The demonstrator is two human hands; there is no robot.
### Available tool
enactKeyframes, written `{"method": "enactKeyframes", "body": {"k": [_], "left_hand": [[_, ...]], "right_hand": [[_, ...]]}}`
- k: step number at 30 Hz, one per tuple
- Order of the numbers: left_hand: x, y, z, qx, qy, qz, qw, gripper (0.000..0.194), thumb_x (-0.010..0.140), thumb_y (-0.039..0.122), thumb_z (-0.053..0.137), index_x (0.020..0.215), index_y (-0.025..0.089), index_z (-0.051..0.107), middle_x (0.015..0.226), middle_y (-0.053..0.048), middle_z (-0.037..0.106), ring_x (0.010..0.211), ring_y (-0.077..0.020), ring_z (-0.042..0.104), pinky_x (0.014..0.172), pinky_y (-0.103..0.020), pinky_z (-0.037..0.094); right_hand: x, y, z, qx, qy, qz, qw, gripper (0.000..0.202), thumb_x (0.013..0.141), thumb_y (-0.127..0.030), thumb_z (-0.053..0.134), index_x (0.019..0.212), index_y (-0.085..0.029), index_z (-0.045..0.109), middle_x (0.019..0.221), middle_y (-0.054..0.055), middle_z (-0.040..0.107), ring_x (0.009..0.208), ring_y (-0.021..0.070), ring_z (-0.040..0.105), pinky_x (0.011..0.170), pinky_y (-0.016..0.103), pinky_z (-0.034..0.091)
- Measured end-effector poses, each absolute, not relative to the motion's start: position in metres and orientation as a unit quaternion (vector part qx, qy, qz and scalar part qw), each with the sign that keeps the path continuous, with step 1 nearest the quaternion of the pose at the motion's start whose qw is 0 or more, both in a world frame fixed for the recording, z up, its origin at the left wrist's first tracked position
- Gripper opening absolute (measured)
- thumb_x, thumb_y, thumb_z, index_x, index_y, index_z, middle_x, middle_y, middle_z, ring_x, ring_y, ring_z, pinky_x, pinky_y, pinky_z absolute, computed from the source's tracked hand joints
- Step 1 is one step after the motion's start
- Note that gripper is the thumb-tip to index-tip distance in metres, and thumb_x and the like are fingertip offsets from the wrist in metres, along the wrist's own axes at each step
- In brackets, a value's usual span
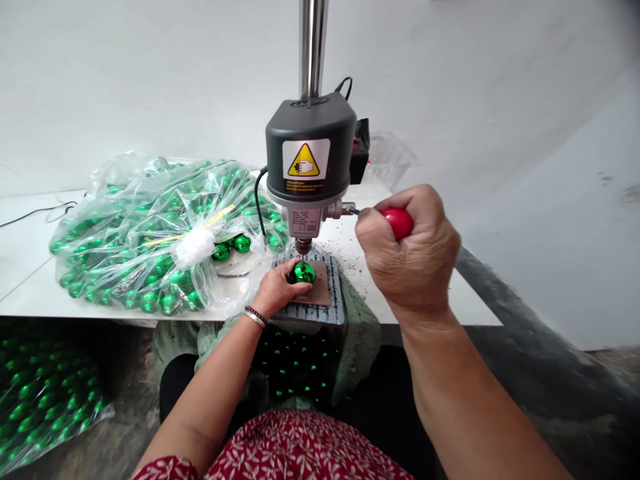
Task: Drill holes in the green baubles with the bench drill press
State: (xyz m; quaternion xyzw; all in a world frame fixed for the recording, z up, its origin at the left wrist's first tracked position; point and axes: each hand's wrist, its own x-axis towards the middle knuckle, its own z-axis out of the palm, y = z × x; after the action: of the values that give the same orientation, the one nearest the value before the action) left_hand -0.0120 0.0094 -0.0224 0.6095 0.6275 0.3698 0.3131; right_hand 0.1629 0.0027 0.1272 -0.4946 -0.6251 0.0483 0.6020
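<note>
A black and grey drill press (309, 150) stands on the white table in the middle of the view. Under its chuck, my left hand (280, 287) grips a shiny green ball (303, 272) on a brown board (320, 288) over the ridged metal base (336, 303). The thin bit meets the top of the ball, though its exact depth cannot be made out. My right hand (410, 247), raised at the right of the press, is wrapped round the red knob (399, 223) of the lever.
A large clear bag of green balls (150, 233) covers the left of the table (30, 287). Another bag of balls (45, 393) lies low at the left. More green balls (300, 360) sit below the table edge, beside green cloth (361, 333). Dark shavings dot the tabletop.
</note>
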Motion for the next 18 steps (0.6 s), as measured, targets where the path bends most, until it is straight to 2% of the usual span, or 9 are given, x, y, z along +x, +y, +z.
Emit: {"method": "enactKeyframes", "body": {"k": [7, 18], "left_hand": [[-0.013, 0.01, -0.029, 0.616, 0.622, 0.37, 0.312, 0.061, 0.066, 0.033, 0.078, 0.125, 0.023, 0.064, 0.118, -0.003, 0.07, 0.111, -0.0259, 0.062, 0.101, -0.036, 0.045], [-0.013, 0.008, -0.025, 0.622, 0.63, 0.349, 0.306, 0.063, 0.067, 0.033, 0.077, 0.127, 0.023, 0.062, 0.115, -0.001, 0.071, 0.106, -0.0217, 0.064, 0.102, -0.032, 0.044]], "right_hand": [[0.161, 0.0, 0.11, -0.474, -0.629, -0.011, 0.617, 0.015, 0.079, -0.036, 0.049, 0.072, -0.022, 0.047, 0.06, -0.003, 0.052, 0.054, 0.0084, 0.045, 0.055, 0.024, 0.041], [0.156, -0.003, 0.079, -0.443, -0.611, -0.069, 0.652, 0.012, 0.085, -0.029, 0.051, 0.079, -0.019, 0.052, 0.066, -0.002, 0.058, 0.056, 0.0068, 0.052, 0.054, 0.02, 0.041]]}}
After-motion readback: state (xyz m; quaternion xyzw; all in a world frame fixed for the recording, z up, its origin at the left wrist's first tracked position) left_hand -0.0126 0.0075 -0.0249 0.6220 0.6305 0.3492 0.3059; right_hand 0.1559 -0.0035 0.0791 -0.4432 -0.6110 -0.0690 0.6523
